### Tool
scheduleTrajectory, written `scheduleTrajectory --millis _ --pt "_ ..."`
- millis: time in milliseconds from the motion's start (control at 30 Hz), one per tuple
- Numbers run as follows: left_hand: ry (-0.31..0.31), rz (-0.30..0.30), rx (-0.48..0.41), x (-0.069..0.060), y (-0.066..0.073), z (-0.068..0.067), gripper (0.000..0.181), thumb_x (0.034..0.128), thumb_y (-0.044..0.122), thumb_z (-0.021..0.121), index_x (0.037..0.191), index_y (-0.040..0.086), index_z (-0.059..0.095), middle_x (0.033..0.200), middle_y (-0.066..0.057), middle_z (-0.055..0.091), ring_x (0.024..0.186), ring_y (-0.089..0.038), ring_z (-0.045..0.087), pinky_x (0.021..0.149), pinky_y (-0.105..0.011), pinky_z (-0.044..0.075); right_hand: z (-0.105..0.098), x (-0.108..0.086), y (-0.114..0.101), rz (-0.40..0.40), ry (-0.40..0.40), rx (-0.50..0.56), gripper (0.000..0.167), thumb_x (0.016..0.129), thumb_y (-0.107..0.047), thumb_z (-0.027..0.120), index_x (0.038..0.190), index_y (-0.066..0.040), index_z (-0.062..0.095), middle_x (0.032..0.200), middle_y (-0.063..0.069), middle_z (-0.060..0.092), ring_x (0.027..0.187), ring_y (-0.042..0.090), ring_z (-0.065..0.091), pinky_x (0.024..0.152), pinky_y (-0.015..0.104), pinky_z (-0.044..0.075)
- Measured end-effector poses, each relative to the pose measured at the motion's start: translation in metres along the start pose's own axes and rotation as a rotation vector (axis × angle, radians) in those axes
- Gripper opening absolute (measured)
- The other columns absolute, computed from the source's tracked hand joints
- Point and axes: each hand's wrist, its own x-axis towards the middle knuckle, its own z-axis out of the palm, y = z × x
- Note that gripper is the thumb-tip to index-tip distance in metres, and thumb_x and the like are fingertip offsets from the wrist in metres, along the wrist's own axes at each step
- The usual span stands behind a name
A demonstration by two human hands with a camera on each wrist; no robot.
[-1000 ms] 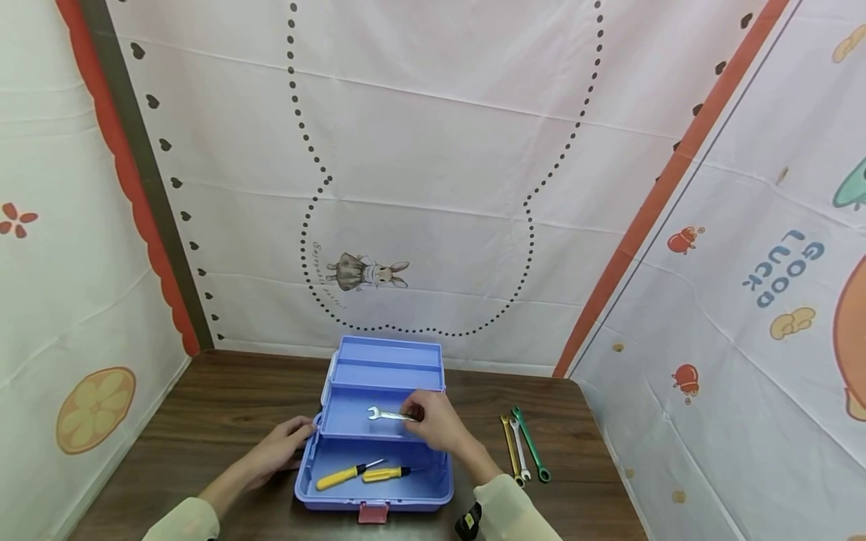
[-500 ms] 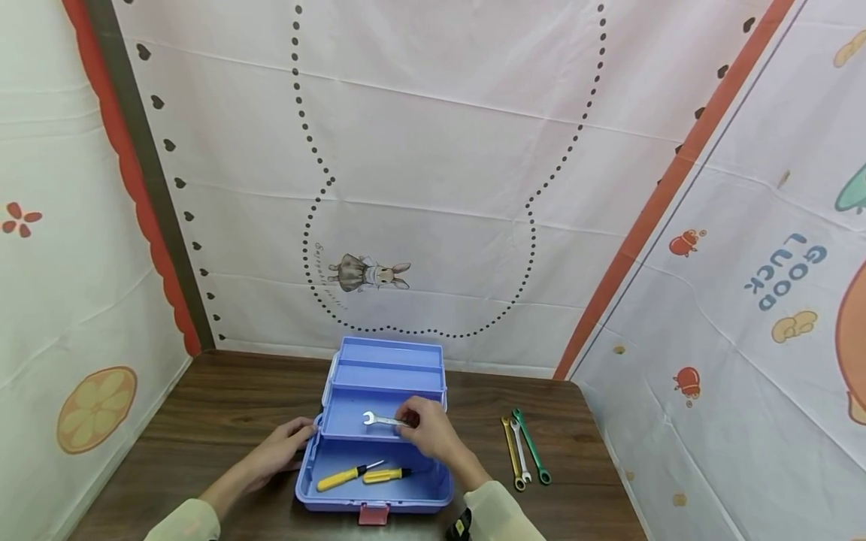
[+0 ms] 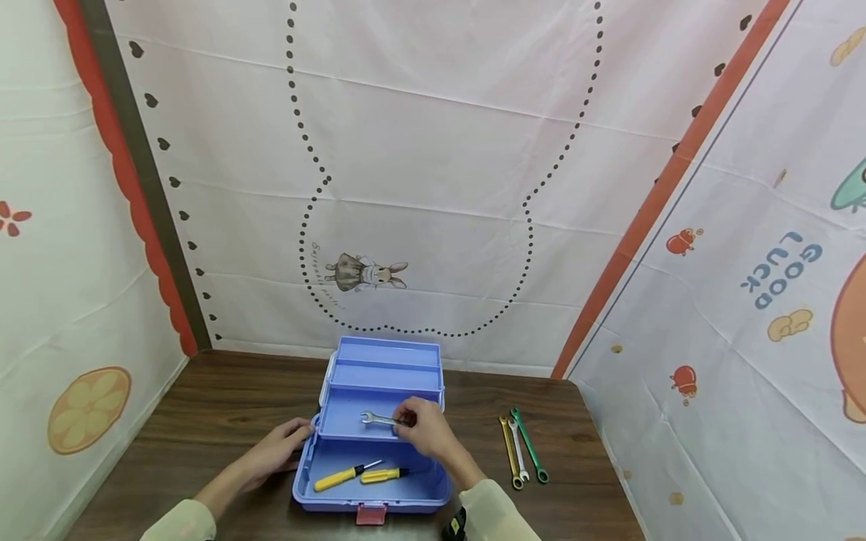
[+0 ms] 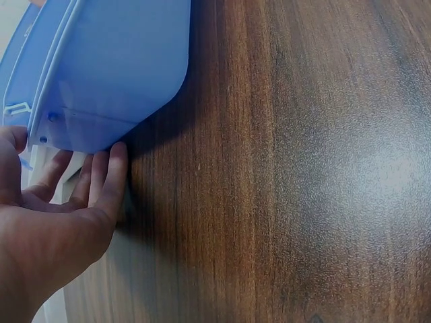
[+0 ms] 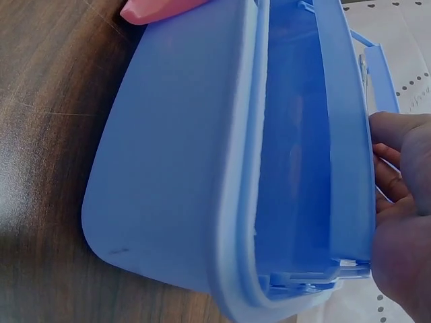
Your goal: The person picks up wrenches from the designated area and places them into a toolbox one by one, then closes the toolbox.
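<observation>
My right hand (image 3: 426,430) pinches a silver wrench (image 3: 376,418) by one end, its open jaw pointing left. The wrench is at the raised middle tray (image 3: 341,409) of an open blue toolbox (image 3: 436,505); I cannot tell if it touches the tray floor. In the right wrist view, the fingers are partly hidden behind the tray wall. My left hand (image 3: 272,454) touches the box's left side near the hinge, thumb by the rim and fingers fairly straight, as the left wrist view shows. Two yellow-handled screwdrivers (image 3: 336,479) lie in the bottom compartment.
Right of the box, a yellow wrench (image 3: 510,454), a silver wrench (image 3: 519,449) and a green wrench (image 3: 531,446) lie side by side on the wooden table (image 3: 575,481). A black tape measure (image 3: 455,524) is partly hidden by the right sleeve. Cloth walls (image 3: 433,248) enclose the table.
My right hand has moved slightly left and down with the wrench, lower toward the middle tray. The left hand has stayed against the toolbox.
</observation>
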Motion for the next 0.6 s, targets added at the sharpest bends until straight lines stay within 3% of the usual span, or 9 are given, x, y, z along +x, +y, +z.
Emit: scheduleTrajectory --millis 600 --pt "-0.013 0.008 -0.008 -0.002 0.0001 -0.0003 0.055 0.1118 0.04 0.054 0.142 -0.006 0.052 0.141 -0.026 0.058 0.131 -0.042 0.058 0.095 -0.05 0.062 0.0007 -0.0017 -0.0032 -0.015 0.005 -0.001 0.014 0.091 -0.003 0.083 0.098 -0.012 0.075 0.091 -0.005 0.067 0.081 0.004 0.059 0.069 0.02 0.054"
